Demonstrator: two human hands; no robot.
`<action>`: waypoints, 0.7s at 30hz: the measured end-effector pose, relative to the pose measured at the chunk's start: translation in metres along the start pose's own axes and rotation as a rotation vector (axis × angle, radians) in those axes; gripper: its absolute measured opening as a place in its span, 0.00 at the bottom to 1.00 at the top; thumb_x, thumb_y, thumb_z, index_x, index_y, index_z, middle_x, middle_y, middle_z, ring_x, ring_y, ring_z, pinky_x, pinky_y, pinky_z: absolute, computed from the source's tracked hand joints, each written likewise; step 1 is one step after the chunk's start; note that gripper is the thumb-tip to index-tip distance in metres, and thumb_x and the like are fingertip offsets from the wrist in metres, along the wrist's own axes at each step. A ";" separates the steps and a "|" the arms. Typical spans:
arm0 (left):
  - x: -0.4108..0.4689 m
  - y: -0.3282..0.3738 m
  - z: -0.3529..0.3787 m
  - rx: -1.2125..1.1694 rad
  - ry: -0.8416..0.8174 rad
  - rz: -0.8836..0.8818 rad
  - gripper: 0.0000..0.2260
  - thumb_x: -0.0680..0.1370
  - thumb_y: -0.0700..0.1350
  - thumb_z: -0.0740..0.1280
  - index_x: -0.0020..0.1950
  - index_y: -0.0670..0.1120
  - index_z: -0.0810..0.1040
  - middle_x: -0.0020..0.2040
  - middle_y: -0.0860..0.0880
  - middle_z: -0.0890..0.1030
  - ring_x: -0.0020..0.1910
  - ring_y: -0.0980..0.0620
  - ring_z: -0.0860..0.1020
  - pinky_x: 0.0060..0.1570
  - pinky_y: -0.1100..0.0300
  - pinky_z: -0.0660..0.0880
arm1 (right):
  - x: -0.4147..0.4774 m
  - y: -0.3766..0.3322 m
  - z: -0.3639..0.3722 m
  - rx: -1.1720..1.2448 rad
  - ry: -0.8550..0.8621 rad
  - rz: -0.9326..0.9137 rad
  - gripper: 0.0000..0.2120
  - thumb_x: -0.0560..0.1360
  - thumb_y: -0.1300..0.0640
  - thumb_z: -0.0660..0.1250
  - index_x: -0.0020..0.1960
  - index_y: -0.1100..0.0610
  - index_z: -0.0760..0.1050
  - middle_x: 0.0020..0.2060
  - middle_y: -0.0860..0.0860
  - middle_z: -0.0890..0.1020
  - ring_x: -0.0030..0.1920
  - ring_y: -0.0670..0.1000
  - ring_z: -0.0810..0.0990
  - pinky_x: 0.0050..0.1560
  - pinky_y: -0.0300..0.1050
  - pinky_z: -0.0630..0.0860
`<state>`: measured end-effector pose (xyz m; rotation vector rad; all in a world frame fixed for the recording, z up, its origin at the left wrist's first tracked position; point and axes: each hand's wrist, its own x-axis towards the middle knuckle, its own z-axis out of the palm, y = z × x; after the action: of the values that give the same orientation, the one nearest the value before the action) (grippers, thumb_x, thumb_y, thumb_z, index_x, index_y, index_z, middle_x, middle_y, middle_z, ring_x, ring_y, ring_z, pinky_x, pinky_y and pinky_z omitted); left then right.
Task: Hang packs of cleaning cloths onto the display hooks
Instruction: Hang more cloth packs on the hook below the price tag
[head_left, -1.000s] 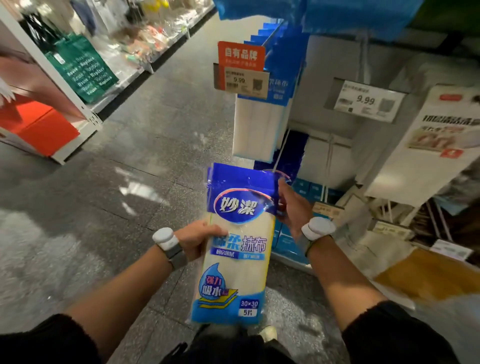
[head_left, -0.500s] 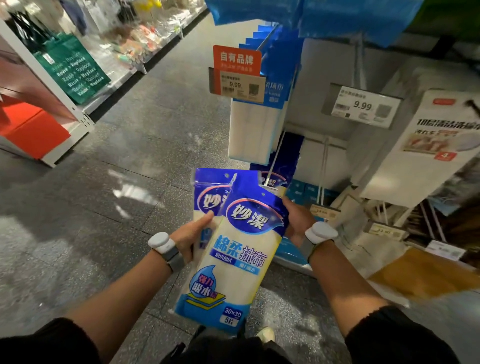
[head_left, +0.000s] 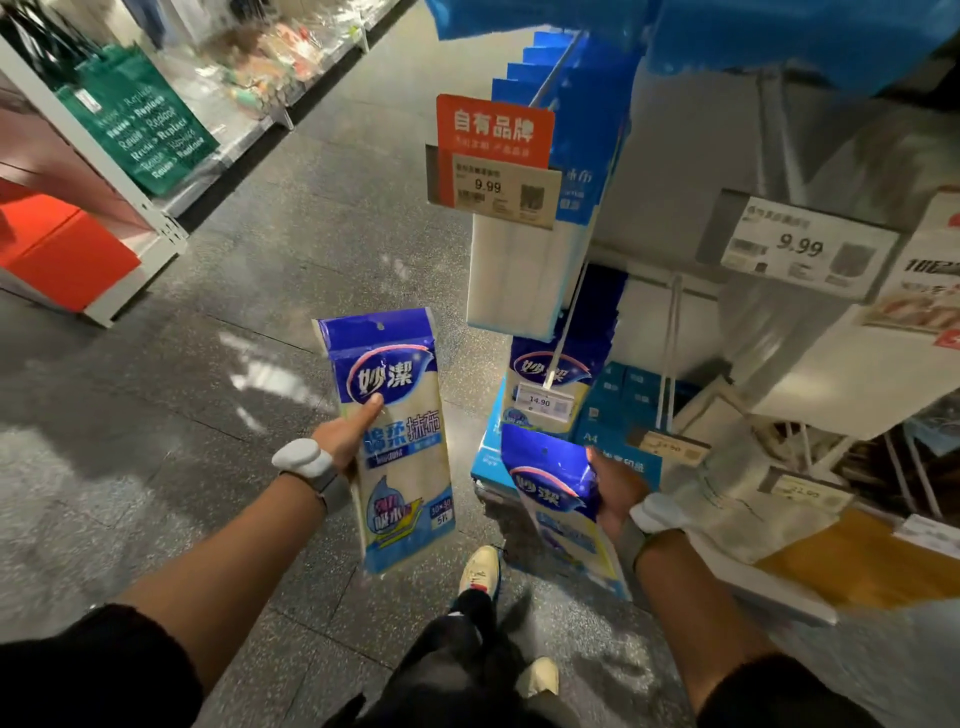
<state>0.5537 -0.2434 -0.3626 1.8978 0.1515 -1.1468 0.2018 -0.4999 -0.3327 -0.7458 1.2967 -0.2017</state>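
I hold two blue-and-cream packs of cleaning cloths, one in each hand. My left hand (head_left: 345, 439) grips the left pack (head_left: 397, 415) upright at its middle, thumb on the front, hang hole at the top. My right hand (head_left: 615, 486) grips the right pack (head_left: 558, 499) by its blue header, lower and tilted, its bottom pointing down. Straight ahead, a thin metal display hook (head_left: 563, 343) with a 14.90 tag (head_left: 540, 401) carries several identical hanging packs (head_left: 550, 364). The right pack sits just below that tag.
A higher hook holds blue-and-white packs (head_left: 524, 270) behind an orange 9.99 sign (head_left: 493, 156). Another 9.99 tag (head_left: 800, 247) hangs to the right. Blue boxes (head_left: 623, 395) sit low on the shelf. Across the grey aisle floor (head_left: 208, 338) stands a rack with a green bag (head_left: 140, 119). My shoes (head_left: 480, 571) are below.
The two packs, held stacked together a second ago, are now apart: my left hand took one out to the left and my right hand carried the other down toward the hook.
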 end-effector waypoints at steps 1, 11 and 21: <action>-0.006 0.008 0.003 -0.010 -0.008 -0.003 0.37 0.58 0.76 0.75 0.57 0.52 0.85 0.56 0.44 0.86 0.54 0.38 0.85 0.59 0.37 0.78 | -0.011 -0.011 0.010 0.023 0.024 -0.008 0.20 0.80 0.48 0.67 0.54 0.66 0.80 0.44 0.60 0.87 0.49 0.64 0.84 0.60 0.64 0.77; -0.081 0.074 0.046 -0.155 -0.139 0.039 0.31 0.66 0.63 0.79 0.61 0.44 0.82 0.55 0.39 0.86 0.54 0.36 0.85 0.59 0.34 0.78 | 0.011 -0.060 0.056 0.171 -0.026 -0.041 0.18 0.83 0.50 0.59 0.59 0.63 0.79 0.56 0.62 0.83 0.56 0.63 0.82 0.63 0.64 0.75; -0.059 0.077 0.042 -0.092 -0.135 0.028 0.24 0.69 0.56 0.79 0.57 0.42 0.84 0.52 0.39 0.86 0.53 0.37 0.85 0.60 0.37 0.79 | 0.028 -0.070 0.070 0.256 0.142 -0.099 0.16 0.82 0.49 0.62 0.60 0.59 0.79 0.49 0.53 0.86 0.48 0.54 0.83 0.49 0.50 0.81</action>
<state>0.5318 -0.3014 -0.2777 1.7311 0.1014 -1.2245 0.2927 -0.5401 -0.3077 -0.5845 1.3383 -0.4983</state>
